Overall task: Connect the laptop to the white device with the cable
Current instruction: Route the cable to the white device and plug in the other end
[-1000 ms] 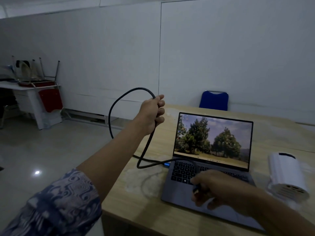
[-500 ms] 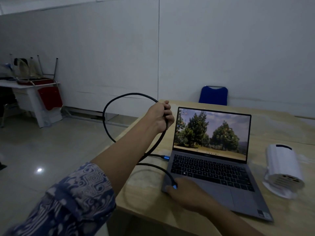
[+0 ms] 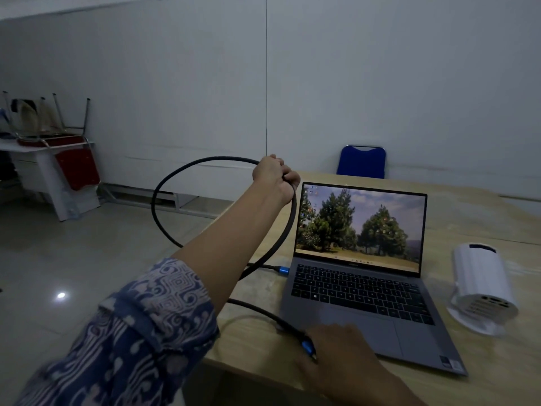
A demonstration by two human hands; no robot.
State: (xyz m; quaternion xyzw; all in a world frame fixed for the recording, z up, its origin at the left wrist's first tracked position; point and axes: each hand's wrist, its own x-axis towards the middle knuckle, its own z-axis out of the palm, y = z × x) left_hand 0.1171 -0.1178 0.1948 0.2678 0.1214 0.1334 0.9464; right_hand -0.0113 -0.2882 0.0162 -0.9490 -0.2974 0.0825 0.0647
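An open grey laptop (image 3: 366, 303) with trees on its screen sits on the wooden table (image 3: 480, 218). The white device (image 3: 483, 285) lies on its side to the laptop's right. A thick black cable (image 3: 164, 183) makes a big loop in the air off the table's left side. My left hand (image 3: 275, 177) is raised beside the screen's top left corner, closed round the loop. One blue plug (image 3: 282, 271) sits at the laptop's left side. My right hand (image 3: 336, 356) at the laptop's front left corner pinches the other blue plug (image 3: 308, 347).
A blue chair (image 3: 361, 162) stands behind the table against the white wall. At far left a white table (image 3: 38, 159) carries upturned red chairs. Tiled floor lies to the left of the table edge.
My right hand drew back from the laptop's keyboard area to its front left corner, carrying the blue plug. My left hand moved a little right toward the screen, and the loop widened.
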